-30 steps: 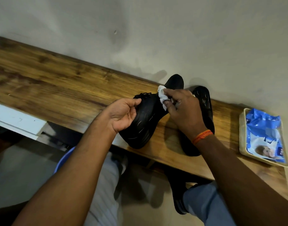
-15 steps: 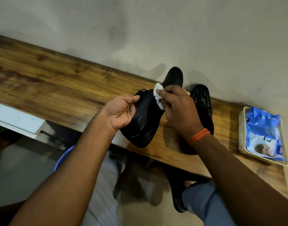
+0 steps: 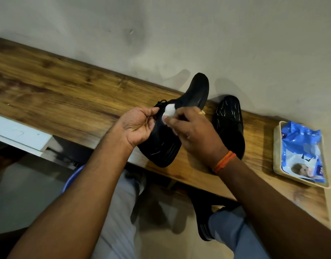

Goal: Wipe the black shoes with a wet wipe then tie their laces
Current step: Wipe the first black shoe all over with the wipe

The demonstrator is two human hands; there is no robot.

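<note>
shoe (image 3: 162,146) tilted on wood table (image 3: 58,94) by wall; left hand (image 3: 136,126) grips it, right hand (image 3: 194,133) pinches wipe (image 3: 169,111).

Black shoes (image 3: 167,143), white wipe (image 3: 169,111), blue pack (image 3: 302,152), orange wristband (image 3: 224,161), brown wood-grain table (image 3: 58,94).

Over the last second the tilted black lace-up shoe (image 3: 166,139) held by the left hand (image 3: 137,126) has been raised at its far end, so its far tip now stands higher against the pale wall than before. The right hand (image 3: 194,131) has slid the bunched white wet wipe (image 3: 168,112) leftward along the shoe's upper toward the black laces (image 3: 161,102), and the wipe now sits just beside the left thumb, nearer than earlier.
</note>
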